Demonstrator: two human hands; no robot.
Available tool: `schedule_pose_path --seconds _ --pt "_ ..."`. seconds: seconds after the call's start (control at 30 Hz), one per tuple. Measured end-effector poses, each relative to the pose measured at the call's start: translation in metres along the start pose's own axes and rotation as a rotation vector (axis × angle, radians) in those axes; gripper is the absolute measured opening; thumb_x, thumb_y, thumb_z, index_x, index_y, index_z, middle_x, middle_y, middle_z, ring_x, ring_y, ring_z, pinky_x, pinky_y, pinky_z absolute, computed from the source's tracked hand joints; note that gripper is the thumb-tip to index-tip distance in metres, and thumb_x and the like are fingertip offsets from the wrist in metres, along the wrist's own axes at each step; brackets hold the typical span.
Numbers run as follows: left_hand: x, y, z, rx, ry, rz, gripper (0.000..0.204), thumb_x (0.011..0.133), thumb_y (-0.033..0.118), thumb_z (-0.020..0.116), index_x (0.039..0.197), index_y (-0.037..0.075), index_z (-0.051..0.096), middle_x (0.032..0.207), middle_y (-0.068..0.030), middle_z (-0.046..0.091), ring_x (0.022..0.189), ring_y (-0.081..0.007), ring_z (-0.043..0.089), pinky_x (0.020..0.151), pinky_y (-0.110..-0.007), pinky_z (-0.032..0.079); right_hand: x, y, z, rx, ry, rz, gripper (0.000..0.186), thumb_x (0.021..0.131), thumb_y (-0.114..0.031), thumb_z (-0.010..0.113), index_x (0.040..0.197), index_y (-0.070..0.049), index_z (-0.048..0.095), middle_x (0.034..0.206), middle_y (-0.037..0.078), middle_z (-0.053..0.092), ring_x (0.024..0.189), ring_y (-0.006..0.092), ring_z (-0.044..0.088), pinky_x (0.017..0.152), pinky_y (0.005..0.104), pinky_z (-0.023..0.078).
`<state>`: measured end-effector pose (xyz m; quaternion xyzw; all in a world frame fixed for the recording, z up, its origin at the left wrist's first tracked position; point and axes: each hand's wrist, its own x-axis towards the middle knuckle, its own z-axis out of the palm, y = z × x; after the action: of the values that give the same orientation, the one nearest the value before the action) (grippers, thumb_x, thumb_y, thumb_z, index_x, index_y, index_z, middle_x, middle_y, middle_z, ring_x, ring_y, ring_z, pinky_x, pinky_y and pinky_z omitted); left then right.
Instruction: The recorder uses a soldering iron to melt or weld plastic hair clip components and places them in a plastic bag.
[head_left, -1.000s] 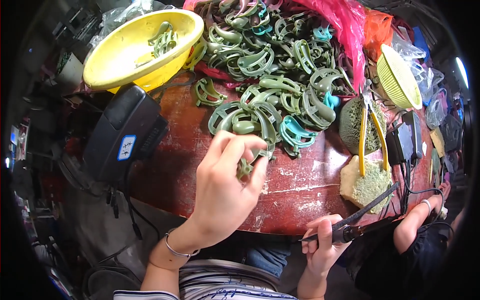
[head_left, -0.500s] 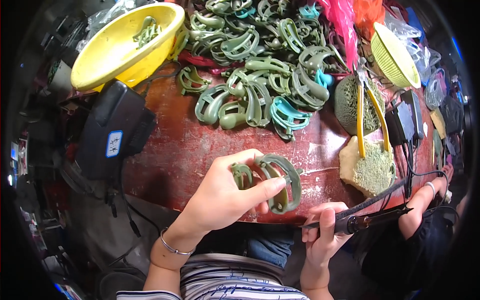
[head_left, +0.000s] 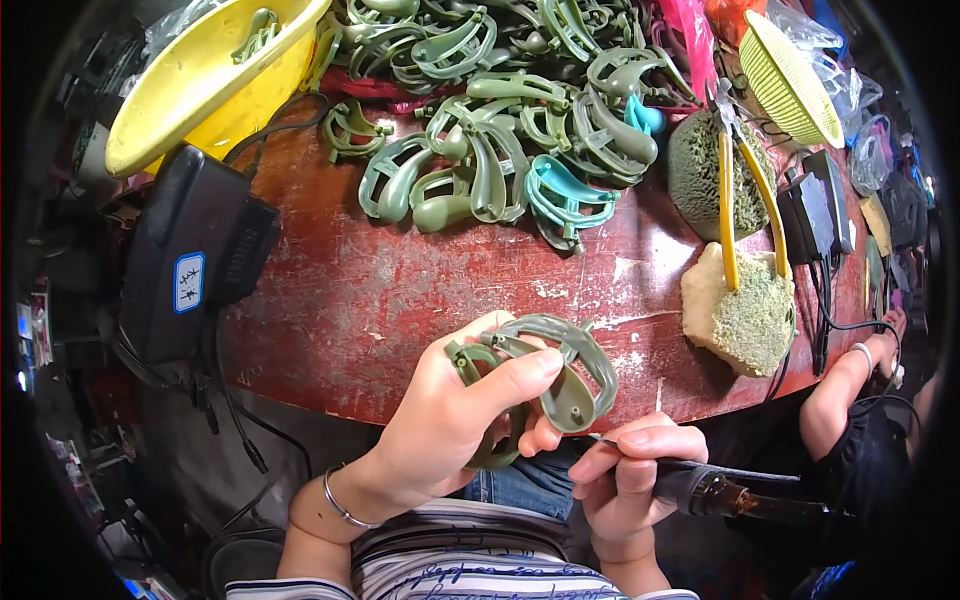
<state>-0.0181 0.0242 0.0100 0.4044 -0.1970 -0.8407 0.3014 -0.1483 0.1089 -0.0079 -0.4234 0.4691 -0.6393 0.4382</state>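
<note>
My left hand (head_left: 430,425) is closed around green curved plastic pieces at the table's front edge. The outer piece (head_left: 577,398) is an open, looped frame with a rounded body, under my thumb. Another green piece (head_left: 490,445) sits lower in the palm, partly covered by my fingers. Just to the right, my right hand (head_left: 637,475) grips a slim dark pen-like tool (head_left: 690,490) with a brown, glassy-looking section behind the grip. Its thin tip points toward the outer piece; whether they touch I cannot tell. A thin dark strip beside the tool is partly hidden.
Similar green pieces (head_left: 490,190) and a turquoise piece (head_left: 568,195) are heaped at the back. A tilted yellow basin (head_left: 170,110) and a black power unit (head_left: 185,250) stand left. Yellow-handled pliers (head_left: 728,220) rest on rough blocks (head_left: 740,320) at right. Another person's arm (head_left: 840,400) shows far right.
My left hand has turned the outer piece, and more of the lower piece shows. My right hand has come closer to it, the tool now lower. The table appears shifted slightly up and left.
</note>
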Motion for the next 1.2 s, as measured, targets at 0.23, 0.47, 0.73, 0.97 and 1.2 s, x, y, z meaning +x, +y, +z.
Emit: schedule_pose_path --seconds 0.23,0.47,0.73,0.97,1.2 --pt "-0.003 -0.001 0.001 -0.020 -0.010 0.000 0.020 0.079 0.015 0.052 0.088 -0.002 0.049 0.070 -0.0117 0.056 0.049 -0.0100 0.050 0.037 -0.018 0.036 -0.004 0.006 0.007 -0.142 0.073 -0.079 0.012 0.086 -0.010 0.051 0.097 -0.006 0.052 0.069 0.011 0.062 0.048 0.0127 0.053 0.046 0.0230 0.046" --pt "-0.004 -0.001 0.004 -0.004 0.006 0.066 0.019 0.080 0.016 0.052 0.086 -0.002 0.048 0.070 -0.0123 0.057 0.048 -0.0094 0.051 0.037 -0.017 0.038 -0.005 0.002 -0.001 -0.131 0.022 -0.085 0.017 0.085 -0.005 0.050 0.101 -0.007 0.048 0.067 0.012 0.061 0.047 0.0126 0.052 0.045 0.0228 0.045" --pt "-0.006 -0.004 0.004 0.081 0.016 0.161 0.018 0.081 0.016 0.052 0.085 -0.001 0.047 0.074 -0.0136 0.058 0.048 -0.0089 0.052 0.037 -0.017 0.040 -0.004 0.003 0.000 -0.187 0.052 -0.079 0.015 0.086 -0.006 0.049 0.100 -0.006 0.048 0.069 0.013 0.062 0.048 0.0130 0.052 0.045 0.0234 0.044" --pt "-0.009 -0.005 0.007 0.080 0.017 0.170 0.018 0.081 0.016 0.052 0.086 0.000 0.046 0.074 -0.0140 0.058 0.048 -0.0089 0.052 0.037 -0.017 0.040 -0.004 0.000 0.003 -0.244 0.079 -0.124 0.015 0.086 -0.009 0.050 0.100 -0.006 0.047 0.068 0.012 0.061 0.044 0.0107 0.048 0.044 0.0220 0.042" --pt "-0.011 -0.008 0.010 0.161 0.040 0.325 0.017 0.081 0.013 0.051 0.084 0.000 0.040 0.074 -0.0161 0.059 0.048 -0.0100 0.053 0.040 -0.020 0.043 -0.007 0.001 0.002 -0.165 0.092 -0.128 0.014 0.086 -0.010 0.052 0.099 -0.006 0.050 0.067 0.012 0.061 0.045 0.0113 0.049 0.044 0.0232 0.043"
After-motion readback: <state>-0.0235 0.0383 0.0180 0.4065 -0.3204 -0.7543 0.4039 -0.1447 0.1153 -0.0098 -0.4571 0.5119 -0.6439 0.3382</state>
